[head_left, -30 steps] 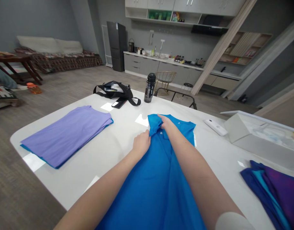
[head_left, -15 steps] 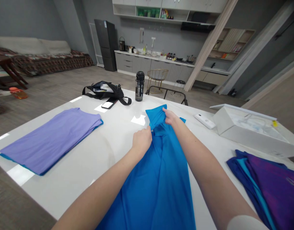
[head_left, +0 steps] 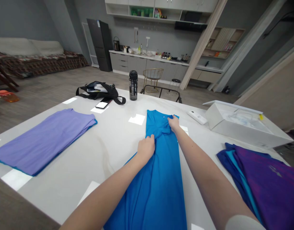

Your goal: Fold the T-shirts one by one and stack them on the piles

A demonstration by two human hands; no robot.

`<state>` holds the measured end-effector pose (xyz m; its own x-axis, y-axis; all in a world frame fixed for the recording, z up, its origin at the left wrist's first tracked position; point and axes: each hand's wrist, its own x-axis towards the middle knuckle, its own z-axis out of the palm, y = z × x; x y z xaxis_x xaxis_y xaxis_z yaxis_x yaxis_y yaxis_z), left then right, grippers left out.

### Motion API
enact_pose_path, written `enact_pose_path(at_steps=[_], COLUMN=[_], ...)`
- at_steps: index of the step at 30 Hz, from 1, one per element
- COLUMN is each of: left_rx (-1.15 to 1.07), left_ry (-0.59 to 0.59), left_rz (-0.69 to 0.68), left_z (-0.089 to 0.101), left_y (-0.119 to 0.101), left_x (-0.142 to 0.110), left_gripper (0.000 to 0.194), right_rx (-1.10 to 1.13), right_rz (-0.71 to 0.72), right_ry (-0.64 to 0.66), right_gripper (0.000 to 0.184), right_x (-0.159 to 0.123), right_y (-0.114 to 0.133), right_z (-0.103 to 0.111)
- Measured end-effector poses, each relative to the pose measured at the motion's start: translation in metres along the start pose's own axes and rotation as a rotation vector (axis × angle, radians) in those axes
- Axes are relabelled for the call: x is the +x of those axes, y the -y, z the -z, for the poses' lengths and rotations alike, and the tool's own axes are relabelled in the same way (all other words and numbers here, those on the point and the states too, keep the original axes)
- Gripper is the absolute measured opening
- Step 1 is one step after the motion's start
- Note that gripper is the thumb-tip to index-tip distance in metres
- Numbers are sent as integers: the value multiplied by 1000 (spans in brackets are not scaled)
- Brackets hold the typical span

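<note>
A blue shirt [head_left: 161, 166] lies lengthwise on the white table [head_left: 118, 127], its collar end away from me and its lower part running out of view. My left hand [head_left: 147, 147] pinches the fabric at the shirt's left side, below the collar end. At the upper right corner, by the neckline, my right hand [head_left: 173, 123] grips the cloth between thumb and fingers. Between the hands the fabric is bunched in creases. To the left rests a folded purple shirt [head_left: 51, 137] with blue cloth under it.
Folded dark blue and purple clothes [head_left: 266, 179] lie at right, near an open white box [head_left: 238, 124] and a white remote-like device [head_left: 197, 117]. Toward the back are a black bottle [head_left: 133, 85], a black bag [head_left: 99, 91] and a phone [head_left: 102, 104].
The sleeve-like flap raised between my hands has come down, and the collar end now lies flatter. My left hand has shifted toward me along the shirt. The view has turned slightly right.
</note>
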<state>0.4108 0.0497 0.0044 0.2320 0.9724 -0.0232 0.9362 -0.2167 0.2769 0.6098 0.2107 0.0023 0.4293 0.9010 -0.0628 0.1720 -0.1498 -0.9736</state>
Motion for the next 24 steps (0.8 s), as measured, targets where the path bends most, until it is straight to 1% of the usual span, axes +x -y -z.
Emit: enact_pose_path(at_steps=[2, 3, 4, 5, 6, 7, 8, 10, 11, 14, 15, 17, 19, 21, 22, 23, 24], left_rx=[-8, -15, -23, -31, -38, -45, -50, -56, -56, -64, -76, -121, -200, -303, -347, -378, -390], left_ry=[13, 21, 27, 32, 37, 43, 53, 87, 109, 185, 202, 200, 165, 118, 93, 67, 43], left_rz=[9, 16, 20, 22, 23, 24, 27, 47, 64, 107, 108, 88, 47, -9, -36, -62, -82], left_z=[2, 3, 4, 6, 7, 7, 8, 10, 12, 20, 23, 31, 36, 39, 39, 38, 37], left_y=[3, 5, 8, 12, 16, 20, 24, 33, 37, 46, 49, 51, 52, 50, 49, 46, 42], left_x=[-10, -17, -24, -31, -39, -47, -56, -74, -84, -116, -128, -148, -163, -173, -175, -178, -180], left_gripper=[33, 34, 36, 39, 40, 42, 43, 43, 42, 36, 35, 33, 31, 30, 29, 29, 29], right_rx=[-123, -237, -375, -523, -663, -771, -835, -916, -947, -990, -986, -957, -902, -797, -716, -618, -510], right_rz=[101, 186, 288, 398, 499, 566, 586, 536, 487, 388, 377, 389, 444, 469, 439, 369, 263], right_ry=[-48, -62, -60, -30, 29, 105, 182, 292, 310, 317, 319, 297, 221, 133, 115, 122, 153], right_gripper=[56, 59, 58, 54, 50, 46, 45, 49, 52, 56, 56, 56, 52, 42, 38, 37, 40], right_x=[-11, -20, -30, -42, -54, -68, -81, -103, -111, -122, -123, -127, -137, -158, -172, -188, -205], right_y=[-2, -3, -5, -8, -11, -16, -21, -32, -37, -41, -39, -31, -21, -14, -12, -11, -12], right_z=[6, 8, 10, 10, 11, 10, 9, 8, 8, 11, 12, 16, 20, 22, 22, 22, 22])
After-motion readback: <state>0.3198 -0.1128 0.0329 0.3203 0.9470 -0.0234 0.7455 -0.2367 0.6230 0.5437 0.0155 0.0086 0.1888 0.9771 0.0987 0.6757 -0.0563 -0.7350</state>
